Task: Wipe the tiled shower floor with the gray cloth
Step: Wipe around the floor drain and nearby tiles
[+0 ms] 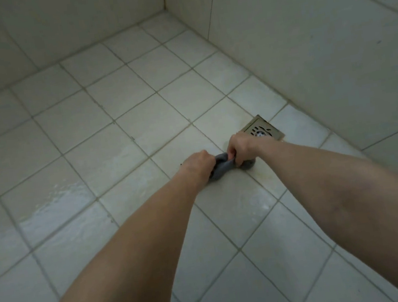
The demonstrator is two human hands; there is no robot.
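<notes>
A gray cloth is bunched into a twisted roll between both my hands, just above the tiled shower floor. My left hand grips its left end with curled fingers. My right hand grips the right end, and a small bit of cloth shows past it near the floor. Most of the cloth is hidden inside my fists.
A square metal floor drain sits just behind my right hand, close to the right wall. A wet, shiny patch spreads over the tiles at the left. Tiled walls meet in a corner at the top.
</notes>
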